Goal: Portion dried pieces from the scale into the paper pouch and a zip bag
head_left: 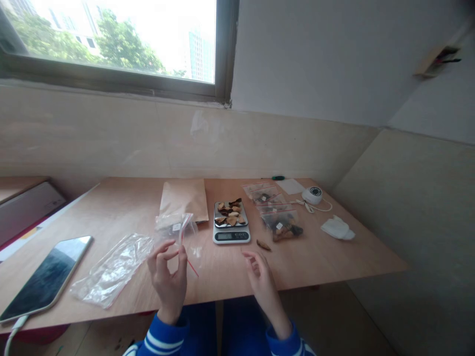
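My left hand (168,279) is pinched at a clear zip bag (182,228) with a red seal line; its fingers partly hide the grip. Loosely curled, my right hand (261,277) hovers over the table's front edge with nothing visible in it. Ahead of it, a white digital kitchen scale (232,237) carries several dried brown-and-cream slices (230,213) on its metal plate. One loose dried piece (263,244) lies right of the scale, near my right fingertips. A labelled zip bag (285,228) holding dark and brown dried pieces rests beyond it.
More filled zip bags (264,196) lie behind that one. A kraft paper bag (184,198) is left of the scale. At left are a large clear plastic bag (111,272) and a phone (48,274) on a cable. A white round device (312,195) and crumpled white tissue (337,228) lie right.
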`<state>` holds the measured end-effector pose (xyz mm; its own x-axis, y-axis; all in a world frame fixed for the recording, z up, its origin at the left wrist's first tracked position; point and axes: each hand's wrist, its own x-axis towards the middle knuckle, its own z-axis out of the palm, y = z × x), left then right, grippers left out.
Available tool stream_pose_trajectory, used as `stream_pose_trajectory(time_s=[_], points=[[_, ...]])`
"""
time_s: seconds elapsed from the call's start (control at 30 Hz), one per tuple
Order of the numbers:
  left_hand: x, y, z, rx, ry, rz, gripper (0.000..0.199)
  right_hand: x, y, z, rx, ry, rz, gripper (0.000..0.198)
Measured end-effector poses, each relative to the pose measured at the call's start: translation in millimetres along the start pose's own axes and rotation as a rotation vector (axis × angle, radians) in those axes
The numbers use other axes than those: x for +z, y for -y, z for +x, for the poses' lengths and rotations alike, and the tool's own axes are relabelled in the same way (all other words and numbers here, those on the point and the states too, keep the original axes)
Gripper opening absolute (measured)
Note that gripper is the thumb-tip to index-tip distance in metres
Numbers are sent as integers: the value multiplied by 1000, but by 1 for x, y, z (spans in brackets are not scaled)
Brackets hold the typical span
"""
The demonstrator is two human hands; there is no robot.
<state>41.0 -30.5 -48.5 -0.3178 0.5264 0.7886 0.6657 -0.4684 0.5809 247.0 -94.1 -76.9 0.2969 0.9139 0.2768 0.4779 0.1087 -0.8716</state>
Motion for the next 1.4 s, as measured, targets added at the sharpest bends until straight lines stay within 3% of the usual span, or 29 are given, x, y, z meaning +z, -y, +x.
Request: stream_pose_trajectory(time_s=[0.13, 0.3, 0.47, 0.73, 0.97, 1.23, 1.4], points=[[44, 10, 7, 20, 5, -95, 10, 0, -5, 34, -148, -78, -180, 23], [77, 18, 3, -194, 15, -107, 12, 12, -3, 97, -226, -57, -408, 30], [77, 21, -3, -296, -45, -98, 14, 23, -2, 132, -196, 70, -537, 38], [74, 18, -5, -294, -62, -110, 15, 45, -10, 135, -167, 112, -605, 43], [73, 17, -7, -388, -63, -76, 15, 44, -19, 140, -164, 81, -400, 20], [72, 12, -6, -460, -31, -115, 15, 35, -19, 144, -148, 46, -244, 26], [73, 10, -5, -457, -21, -115, 16, 23, 0, 146, -89, -42, -19, 24]])
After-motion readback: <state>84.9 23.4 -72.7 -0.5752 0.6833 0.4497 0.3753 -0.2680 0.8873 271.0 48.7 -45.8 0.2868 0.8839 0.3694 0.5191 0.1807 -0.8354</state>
